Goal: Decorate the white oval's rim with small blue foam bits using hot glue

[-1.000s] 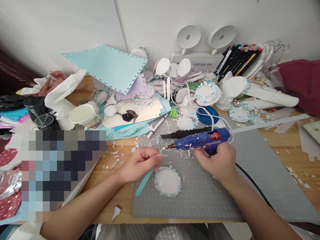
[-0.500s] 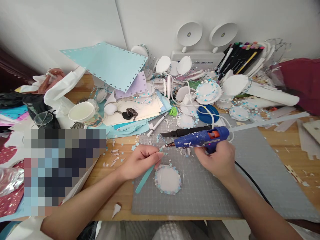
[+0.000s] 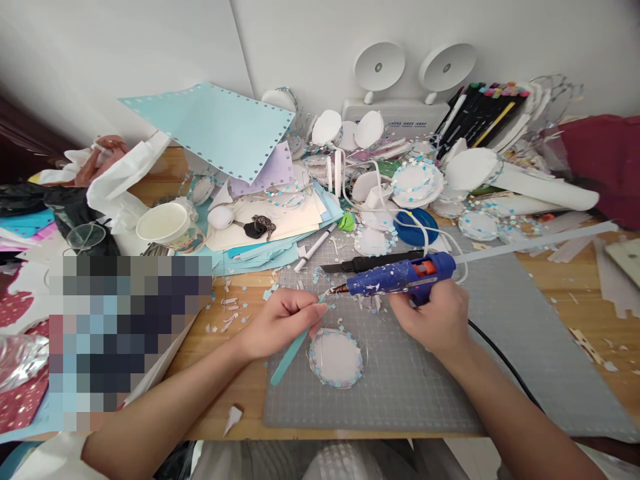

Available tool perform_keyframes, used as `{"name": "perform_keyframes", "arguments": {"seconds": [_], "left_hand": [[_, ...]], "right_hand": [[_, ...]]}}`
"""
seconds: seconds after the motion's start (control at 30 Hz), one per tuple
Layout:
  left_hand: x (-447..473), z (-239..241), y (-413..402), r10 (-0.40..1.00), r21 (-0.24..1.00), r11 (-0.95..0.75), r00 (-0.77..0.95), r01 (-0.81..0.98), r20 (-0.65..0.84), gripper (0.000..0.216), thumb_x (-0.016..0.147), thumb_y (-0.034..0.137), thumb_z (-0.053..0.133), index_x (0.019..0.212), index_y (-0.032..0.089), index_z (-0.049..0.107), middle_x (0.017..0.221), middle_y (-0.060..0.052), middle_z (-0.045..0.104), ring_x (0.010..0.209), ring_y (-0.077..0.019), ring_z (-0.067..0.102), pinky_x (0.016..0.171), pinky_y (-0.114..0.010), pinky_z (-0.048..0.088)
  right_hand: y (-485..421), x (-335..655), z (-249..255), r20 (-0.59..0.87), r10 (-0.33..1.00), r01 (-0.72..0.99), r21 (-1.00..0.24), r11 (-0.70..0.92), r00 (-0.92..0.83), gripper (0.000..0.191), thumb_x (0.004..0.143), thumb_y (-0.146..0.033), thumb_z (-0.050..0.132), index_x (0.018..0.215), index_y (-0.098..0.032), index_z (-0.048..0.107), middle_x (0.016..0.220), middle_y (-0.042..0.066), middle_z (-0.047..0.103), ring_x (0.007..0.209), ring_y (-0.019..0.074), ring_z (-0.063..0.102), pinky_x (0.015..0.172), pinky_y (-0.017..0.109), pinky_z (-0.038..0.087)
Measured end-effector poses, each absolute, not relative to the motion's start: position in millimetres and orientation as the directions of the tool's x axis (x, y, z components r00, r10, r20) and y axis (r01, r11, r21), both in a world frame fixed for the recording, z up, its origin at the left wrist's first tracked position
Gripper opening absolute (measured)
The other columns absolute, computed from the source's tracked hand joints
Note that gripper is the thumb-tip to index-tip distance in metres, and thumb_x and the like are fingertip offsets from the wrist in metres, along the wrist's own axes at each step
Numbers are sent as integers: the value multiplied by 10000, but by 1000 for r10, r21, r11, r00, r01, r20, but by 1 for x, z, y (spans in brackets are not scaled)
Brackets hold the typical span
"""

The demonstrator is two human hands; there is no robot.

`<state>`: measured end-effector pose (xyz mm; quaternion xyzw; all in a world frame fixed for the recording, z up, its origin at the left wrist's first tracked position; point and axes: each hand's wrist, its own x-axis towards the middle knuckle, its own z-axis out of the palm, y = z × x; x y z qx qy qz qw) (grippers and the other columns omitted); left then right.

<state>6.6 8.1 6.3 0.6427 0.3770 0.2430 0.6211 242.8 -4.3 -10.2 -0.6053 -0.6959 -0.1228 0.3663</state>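
Observation:
My right hand (image 3: 434, 321) grips a blue glue gun (image 3: 385, 279) with a long glue stick (image 3: 540, 243) sticking out of its back. The gun's nozzle points left and meets, or nearly meets, the tip of a teal strip (image 3: 290, 361), perhaps paper. Pinched between my left thumb and fingers, that strip slants down to the left out of my left hand (image 3: 286, 320). Just below the hands, a white disc (image 3: 336, 359) rimmed with small blue and lilac pieces lies on the grey cutting mat (image 3: 410, 393).
Behind the gun lie a black utility knife (image 3: 373, 263), a white cable and a blue lid (image 3: 416, 228). More decorated discs (image 3: 417, 183), markers (image 3: 487, 113) and a two-headed lamp (image 3: 395, 115) crowd the back. Left are a paper cup (image 3: 167, 227), keys (image 3: 260, 227) and teal sheets (image 3: 210, 130). Scraps litter the table.
The glue gun has shifted slightly left, its nozzle coming closer to the tip of the teal strip. My left hand stays nearly still.

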Motion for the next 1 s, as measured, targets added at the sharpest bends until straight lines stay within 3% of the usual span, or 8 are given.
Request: {"name": "perform_keyframes", "arguments": {"seconds": [0.5,0.63,0.87,1.0], "left_hand": [[7,7,9,783,983,40,606,179,-142,395,869,298,446,505,145,459,494,38,402,475,-68,323,481,-201,282],[6,7,9,784,986,30,609,161,-123,395,869,286,451,502,138,467,489,42,388,474,-64,317,476,-197,273],[2,0,10,779,975,148,587,167,-219,419,866,361,468,532,124,559,421,44,389,390,-59,323,409,-202,234],[1,-4,10,798,976,190,563,107,-217,418,850,372,503,533,116,595,429,33,438,389,-54,346,418,-203,250]], "right_hand": [[-4,245,-11,684,728,946,-198,258,-56,304,683,-264,547,538,-264,281,397,-46,351,359,135,397,390,267,307],[-3,247,-12,717,697,963,-161,215,-36,240,673,-335,590,565,-244,396,432,-35,405,395,150,444,423,273,352],[-19,285,1,679,669,929,-367,-47,302,283,709,-491,598,722,-223,506,600,54,560,563,254,580,528,349,421],[-51,329,3,501,688,844,-411,-344,525,204,789,-464,540,818,-268,496,724,97,557,782,375,604,615,428,409]]}}
